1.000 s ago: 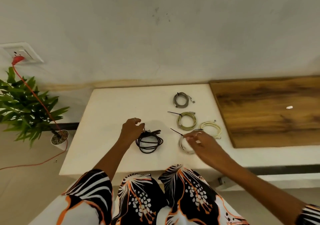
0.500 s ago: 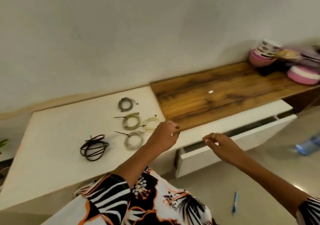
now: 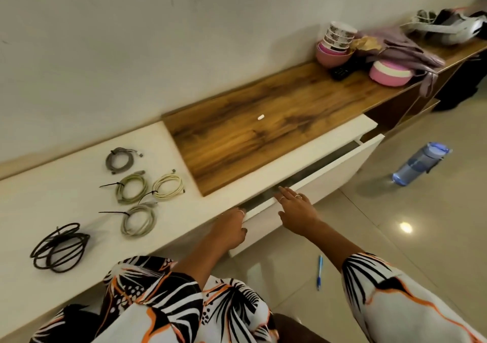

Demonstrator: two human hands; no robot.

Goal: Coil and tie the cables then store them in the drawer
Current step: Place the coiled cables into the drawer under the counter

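Drawer (image 3: 316, 184) — white front, pulled partly out from under the counter (image 3: 66, 192), a dark gap showing along its top edge.

Left hand (image 3: 232, 230) — at the near end of the drawer front, fingers curled over its top edge and gripping it.

Right hand (image 3: 296, 212) — fingers straight and spread, fingertips reaching the top edge of the drawer front farther along; it holds nothing.

Cables, all on the white part of the counter, apart from both hands:
- grey coil (image 3: 120, 160), farthest back, near the wall.
- green coil (image 3: 131, 189), tied with a black tie, in front of the grey one.
- pale yellow coil (image 3: 168, 186), just beside the green one, tied.
- light grey coil (image 3: 139, 220), tied, nearer the counter's front edge.
- black cable (image 3: 59, 247), loosely looped, at the left, well apart from the drawer.

Other items:
- wooden panel (image 3: 263, 131) of the counter, bearing a small white object (image 3: 260, 117).
- stacked bowls (image 3: 335, 43), at the panel's far end by the wall.
- blue water bottle (image 3: 419, 164) lying on the floor.
- blue pen (image 3: 319, 271) on the floor, below the right forearm.
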